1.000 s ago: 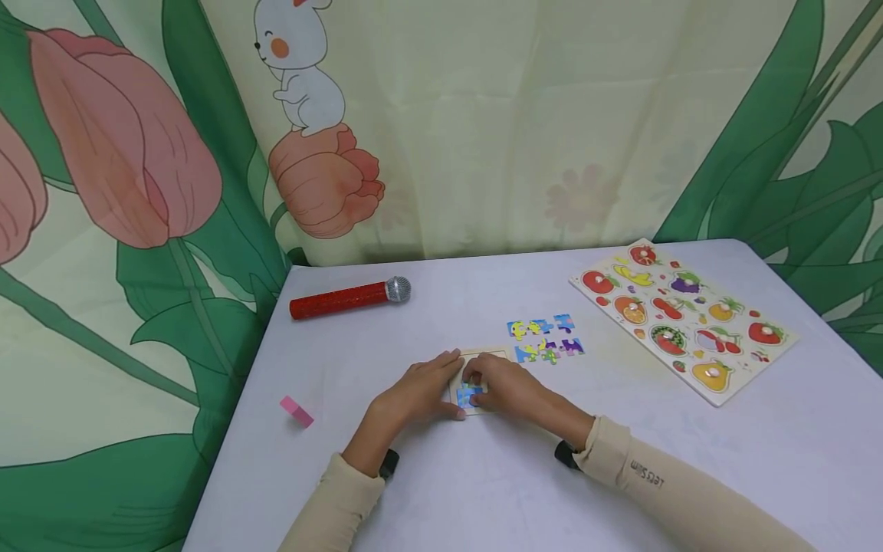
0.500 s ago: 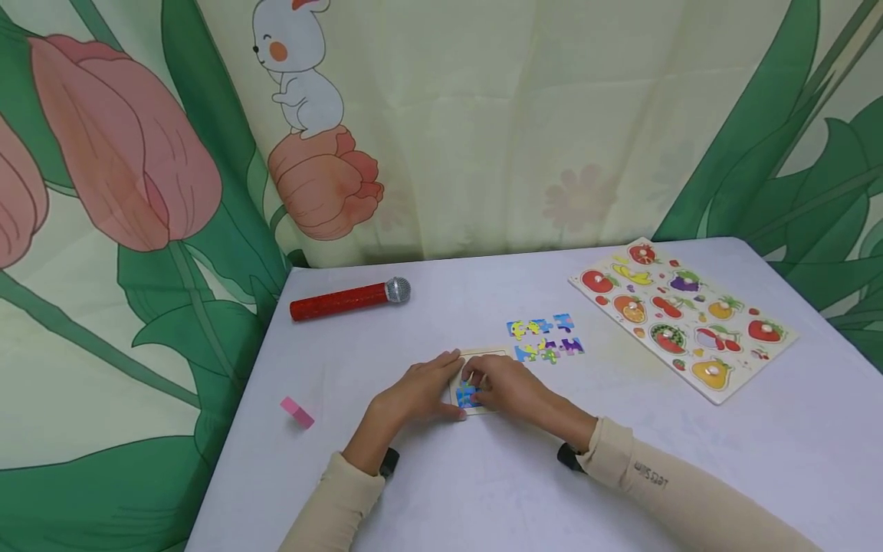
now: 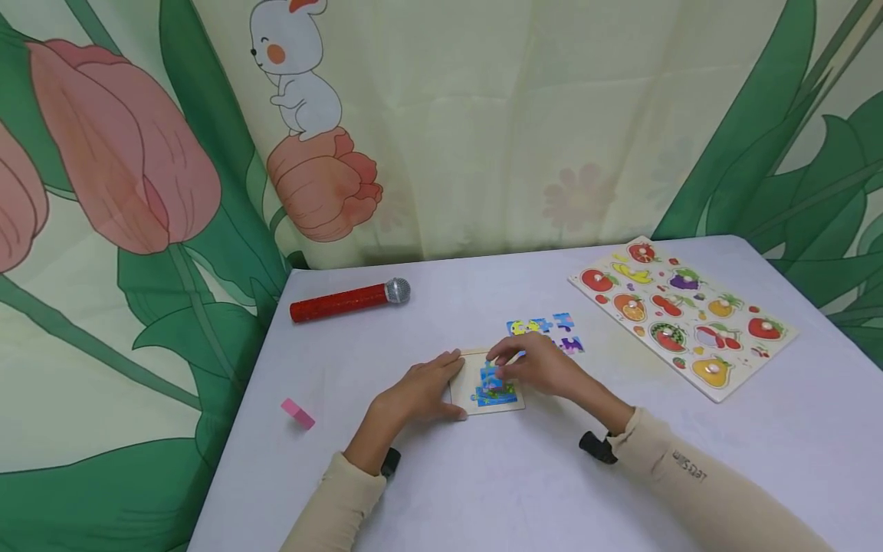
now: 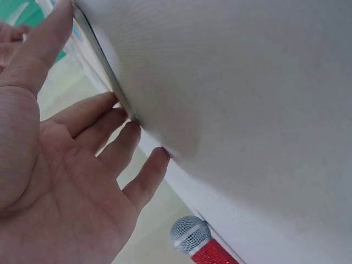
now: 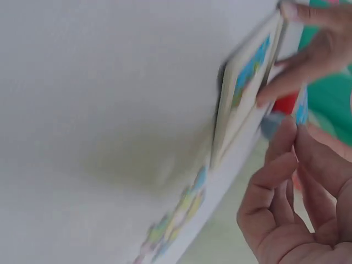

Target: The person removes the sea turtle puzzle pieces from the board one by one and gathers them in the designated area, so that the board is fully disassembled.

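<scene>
My left hand [image 3: 421,389] rests at the left edge of a small wooden puzzle tray [image 3: 464,395]. Its extended fingers touch the far left corner and the thumb lies by the near edge; in the left wrist view the fingertips meet the tray's rim. Above the tray, my right hand [image 3: 541,366] pinches a blue jigsaw piece [image 5: 302,113] between thumb and fingertips. Joined blue-and-green pieces [image 3: 502,399] lie along the tray's near side. Just beyond the tray are several loose jigsaw pieces [image 3: 563,322], partly hidden behind the right hand.
A red microphone [image 3: 341,302] with a silver head lies at the back left of the white table [image 3: 414,498]. A small pink block [image 3: 298,413] is at the left. On the right sits a fruit peg-puzzle board [image 3: 679,314].
My right hand has lifted and moved right with the blue jigsaw piece, uncovering more of the tray and the pieces inside. My left hand has stayed at the tray's edge.
</scene>
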